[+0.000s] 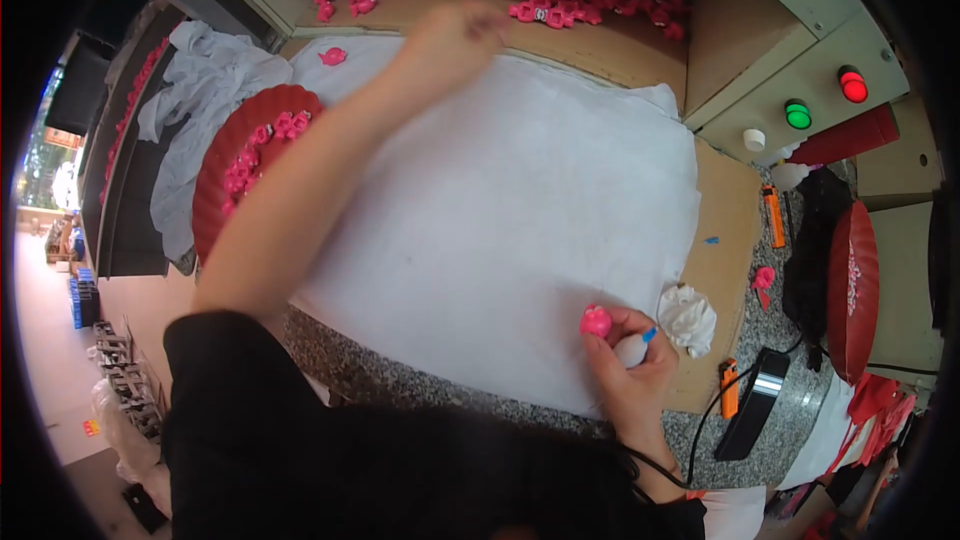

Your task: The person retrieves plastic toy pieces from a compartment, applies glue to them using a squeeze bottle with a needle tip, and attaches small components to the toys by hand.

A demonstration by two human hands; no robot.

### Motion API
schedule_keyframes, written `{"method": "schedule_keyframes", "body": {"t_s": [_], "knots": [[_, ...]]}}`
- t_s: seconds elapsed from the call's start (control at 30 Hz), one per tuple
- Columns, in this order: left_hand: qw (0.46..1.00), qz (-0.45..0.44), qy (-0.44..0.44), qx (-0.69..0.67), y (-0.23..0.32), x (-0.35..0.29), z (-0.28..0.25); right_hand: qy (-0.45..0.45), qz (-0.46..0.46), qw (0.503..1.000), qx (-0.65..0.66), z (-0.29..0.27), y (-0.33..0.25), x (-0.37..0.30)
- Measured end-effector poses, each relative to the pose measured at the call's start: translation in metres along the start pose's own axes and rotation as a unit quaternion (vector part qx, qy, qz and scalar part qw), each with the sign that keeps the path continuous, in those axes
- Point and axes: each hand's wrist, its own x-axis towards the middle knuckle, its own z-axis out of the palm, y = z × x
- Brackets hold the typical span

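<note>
White cloth [520, 190] on bench; L hand [455, 35] blurred, grip unclear; R hand [625, 355] gripping pink piece [596, 321].

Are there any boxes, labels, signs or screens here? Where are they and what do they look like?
Control box: top right, beige, with a round red light, a round green light and a small white knob.
Sign: far left edge, small, orange and blurred.
Tag: on the floor at lower left, tiny, orange-yellow.
No screens or packages show.
</note>
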Motion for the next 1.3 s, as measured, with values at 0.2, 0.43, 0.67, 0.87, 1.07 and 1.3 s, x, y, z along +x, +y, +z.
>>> {"method": "schedule_keyframes", "body": {"t_s": [0.2, 0.43, 0.67, 0.87, 1.07, 1.3], "knots": [[0.864, 0.131, 0.194, 0.446, -0.133, 0.196, -0.119, 0.014, 0.091, 0.982, 0.163, -0.012, 0.001, 0.006], [0.991, 0.071, 0.035, 0.112, -0.110, 0.219, -0.047, 0.037, 0.085, 0.975, 0.204, -0.007, 0.014, 0.003], [0.932, 0.243, 0.090, 0.253, -0.076, 0.223, 0.023, 0.044, 0.069, 0.982, 0.170, -0.004, 0.011, 0.000], [0.861, 0.052, 0.110, 0.495, -0.121, 0.207, -0.079, 0.037, 0.060, 0.974, 0.216, -0.003, 0.012, 0.003], [0.913, 0.085, 0.096, 0.388, -0.107, 0.216, -0.035, 0.040, 0.072, 0.969, 0.232, -0.004, 0.011, 0.005], [0.967, 0.166, 0.035, 0.188, -0.051, 0.232, 0.040, -0.018, 0.090, 0.964, 0.251, -0.008, 0.004, 0.005]]}}
